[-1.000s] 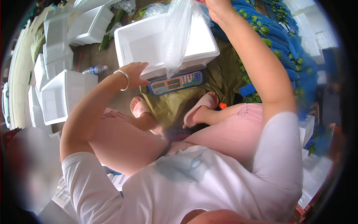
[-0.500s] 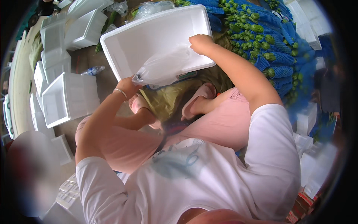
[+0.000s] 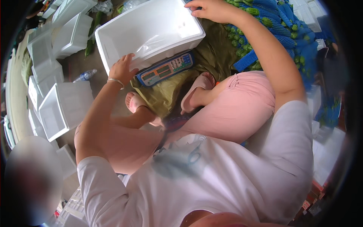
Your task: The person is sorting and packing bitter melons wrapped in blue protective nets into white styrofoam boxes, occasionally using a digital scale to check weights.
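A white foam box (image 3: 151,30) stands in front of me, its open top facing up and toward me. Inside lies a crumpled clear plastic bag (image 3: 147,48). My left hand (image 3: 123,70) is at the box's near left side with fingers spread, holding nothing; whether it touches the wall I cannot tell. My right hand (image 3: 213,10) reaches to the far right rim, its fingers stretched out and nothing gripped in them. Below the box's near side shows a blue digital scale (image 3: 166,70) with a keypad; the box seems to rest on it, though the contact is hidden.
Several more foam boxes (image 3: 70,102) are stacked to the left, beside a plastic bottle (image 3: 85,75). Blue mesh sacks (image 3: 278,49) of green vegetables lie at the right. Olive-coloured sheeting (image 3: 215,47) spreads beneath the scale. A blurred person (image 3: 32,178) is at the lower left.
Both hands have let go of the plastic bag, which now lies in the box. My right hand has moved up to the far right rim. The scale's panel has come into view.
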The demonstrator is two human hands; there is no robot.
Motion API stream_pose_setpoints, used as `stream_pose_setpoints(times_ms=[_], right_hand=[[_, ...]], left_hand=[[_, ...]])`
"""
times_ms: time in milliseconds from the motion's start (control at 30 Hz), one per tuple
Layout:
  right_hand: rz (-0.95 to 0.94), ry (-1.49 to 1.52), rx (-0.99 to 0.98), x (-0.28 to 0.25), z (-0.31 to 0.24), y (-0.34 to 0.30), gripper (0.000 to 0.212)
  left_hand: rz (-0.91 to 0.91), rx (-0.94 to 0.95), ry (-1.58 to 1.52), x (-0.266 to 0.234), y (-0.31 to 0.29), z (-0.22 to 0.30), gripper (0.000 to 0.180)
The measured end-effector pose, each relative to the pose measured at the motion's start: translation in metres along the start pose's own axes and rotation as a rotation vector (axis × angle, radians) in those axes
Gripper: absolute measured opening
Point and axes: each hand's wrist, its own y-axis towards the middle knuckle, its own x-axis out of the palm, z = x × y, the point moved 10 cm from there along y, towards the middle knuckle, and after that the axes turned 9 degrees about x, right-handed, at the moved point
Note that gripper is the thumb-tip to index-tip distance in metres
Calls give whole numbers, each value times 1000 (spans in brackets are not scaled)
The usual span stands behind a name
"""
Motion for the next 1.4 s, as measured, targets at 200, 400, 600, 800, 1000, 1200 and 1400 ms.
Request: stream_pose_setpoints(times_ms=[200, 400, 600, 800, 1000, 1200, 1400], right_hand=[[114, 606, 186, -79, 80, -144, 33], [338, 772, 712, 11, 229, -304, 33], [813, 437, 1134, 30, 314, -389, 49], [496, -447, 825, -4, 267, -296, 64], [431, -387, 867, -2, 290, -291, 61], [1370, 529, 695, -129, 249, -416, 50], [913, 1330, 151, -161, 138, -368, 48]], left_hand=[[-154, -88, 31, 14, 15, 21, 35], [-186, -100, 7, 33, -14, 28, 36], [-250, -177, 17, 31, -15, 26, 43], [164, 142, -89, -34, 15, 89, 49], [257, 200, -259, -54, 25, 139, 41], [267, 259, -440, -78, 37, 184, 42], [685, 818, 60, -165, 56, 396, 70]])
